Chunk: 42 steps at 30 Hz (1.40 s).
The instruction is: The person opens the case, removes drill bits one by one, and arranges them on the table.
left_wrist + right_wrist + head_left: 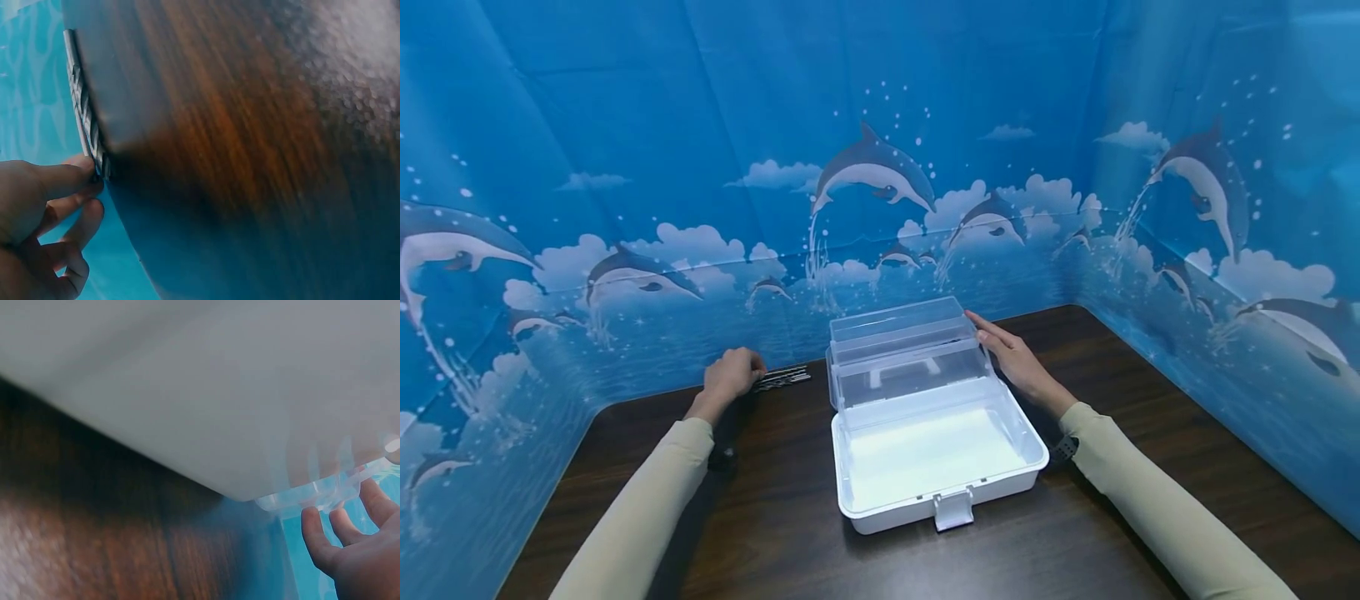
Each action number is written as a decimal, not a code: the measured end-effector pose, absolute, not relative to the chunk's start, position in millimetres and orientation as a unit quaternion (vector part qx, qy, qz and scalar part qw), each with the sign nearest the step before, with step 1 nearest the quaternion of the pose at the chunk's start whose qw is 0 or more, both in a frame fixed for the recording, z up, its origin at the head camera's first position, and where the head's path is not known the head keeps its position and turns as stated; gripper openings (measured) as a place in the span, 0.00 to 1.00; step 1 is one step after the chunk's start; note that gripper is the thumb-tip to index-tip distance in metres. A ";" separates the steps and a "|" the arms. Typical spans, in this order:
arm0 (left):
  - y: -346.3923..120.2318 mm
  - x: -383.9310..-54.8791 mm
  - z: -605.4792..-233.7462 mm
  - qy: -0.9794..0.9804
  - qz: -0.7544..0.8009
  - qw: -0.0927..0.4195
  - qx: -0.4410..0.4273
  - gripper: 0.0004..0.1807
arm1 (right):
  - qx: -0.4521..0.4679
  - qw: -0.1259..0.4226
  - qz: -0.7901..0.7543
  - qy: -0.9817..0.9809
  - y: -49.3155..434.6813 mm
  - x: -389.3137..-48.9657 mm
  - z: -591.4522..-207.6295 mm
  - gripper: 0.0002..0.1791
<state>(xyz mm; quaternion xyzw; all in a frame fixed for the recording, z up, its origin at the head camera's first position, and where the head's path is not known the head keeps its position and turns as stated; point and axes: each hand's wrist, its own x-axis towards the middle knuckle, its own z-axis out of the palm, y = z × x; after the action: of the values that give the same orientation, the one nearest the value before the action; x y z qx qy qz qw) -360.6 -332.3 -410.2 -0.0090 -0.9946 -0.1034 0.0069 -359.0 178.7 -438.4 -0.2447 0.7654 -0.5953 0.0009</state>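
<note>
Several metal drill bits [784, 377] with spiral flutes lie bunched together along the back edge of the dark table. My left hand [730, 377] is at their left end, thumb and forefinger pinching the tip of a bit [84, 106]; how many bits it has hold of I cannot tell. A white plastic storage box [936, 454] stands with its clear lid [898, 321] raised and tipped back. My right hand [1018, 362] touches the lid's right side with fairly straight fingers [319, 540]. The white box wall [187, 406] fills much of the right wrist view.
The dark wood table [760, 517] ends at a blue dolphin-print curtain [730, 208] along the back and sides. The box's front latch [953, 510] hangs down toward me. Inside the raised lid are clear tray parts [910, 375].
</note>
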 end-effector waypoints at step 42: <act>-115.0 -322.0 -310.7 -0.935 -0.239 0.077 -0.252 0.15 | -0.251 -0.005 -0.599 0.761 181.2 -357.9 -437.3 0.29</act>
<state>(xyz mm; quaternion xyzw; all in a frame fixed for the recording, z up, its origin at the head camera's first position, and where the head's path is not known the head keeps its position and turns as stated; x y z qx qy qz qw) -322.0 -115.0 -310.7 -0.2521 -0.9347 -0.2386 0.0769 -357.9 181.2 -437.3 -0.2506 0.7608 -0.5986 -0.0047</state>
